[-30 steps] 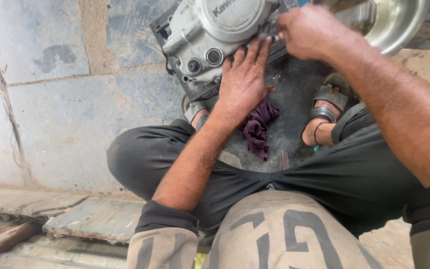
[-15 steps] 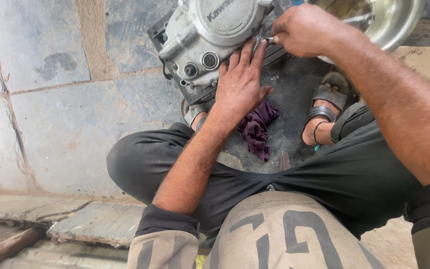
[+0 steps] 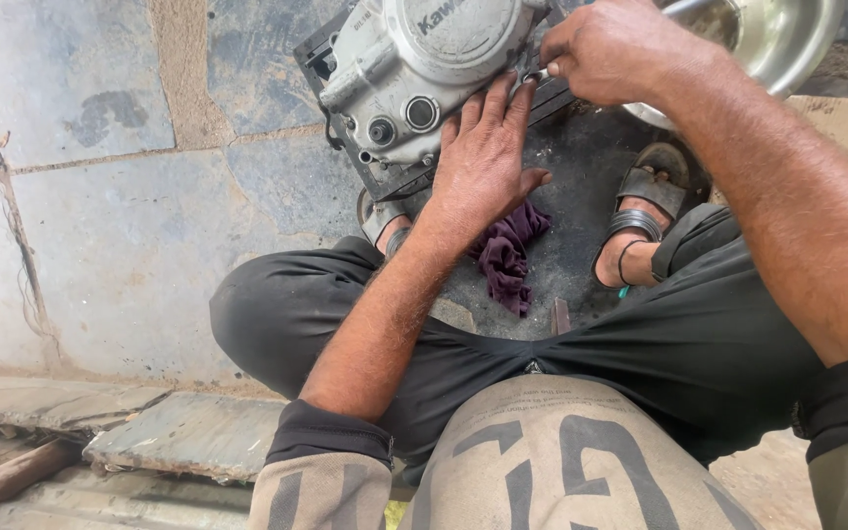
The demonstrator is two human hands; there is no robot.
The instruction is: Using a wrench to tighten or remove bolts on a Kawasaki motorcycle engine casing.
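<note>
Compared w/ 1 s ago, the view has drifted: engine casing (image 3: 414, 83) and steel bowl (image 3: 787, 39) sit higher, partly cut off at top. Left hand (image 3: 483, 162) has slid up the casing. Right hand (image 3: 620, 49) now pinches what is possibly a small metal tool (image 3: 534, 75) at the cover's edge.

No packages, signs or screens in your view. Only markings: raised lettering cast into the round grey cover of the engine case (image 3: 424, 69) at top centre, and big dark printed characters on your pale shirt (image 3: 552, 461) at bottom.
</note>
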